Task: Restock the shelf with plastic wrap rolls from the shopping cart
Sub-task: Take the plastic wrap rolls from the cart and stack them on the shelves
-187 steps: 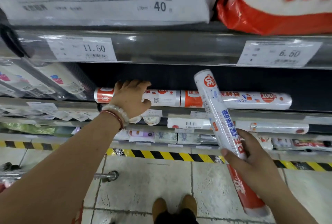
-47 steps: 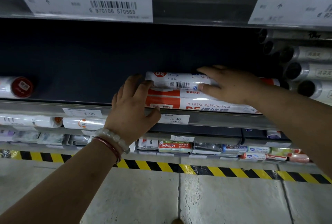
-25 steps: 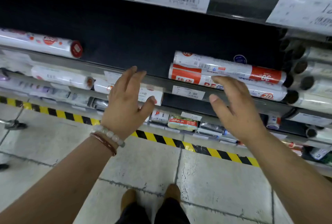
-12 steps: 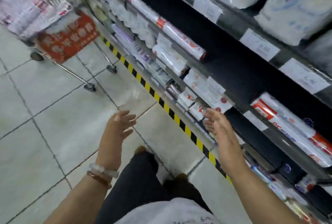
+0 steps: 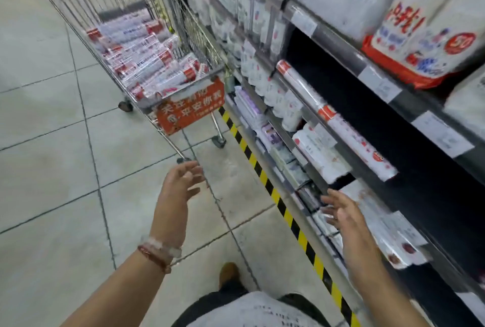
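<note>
From the head view we see both hands out in front of us with nothing in them. Our left hand point(image 5: 181, 185) hangs over the tiled floor point(image 5: 52, 169), fingers spread and loose, bracelets at the wrist. Our right hand point(image 5: 341, 211) is out just beside the lower shelf edge, fingers straight and relaxed too. Far left stands the shopping cart point(image 5: 183, 114), wire-sided, with a heap of plastic wrap rolls point(image 5: 141, 53) lying in its basket. On the right runs the shelf point(image 5: 309, 114), two rolls point(image 5: 338, 122) lying end to end along its front rail.
</note>
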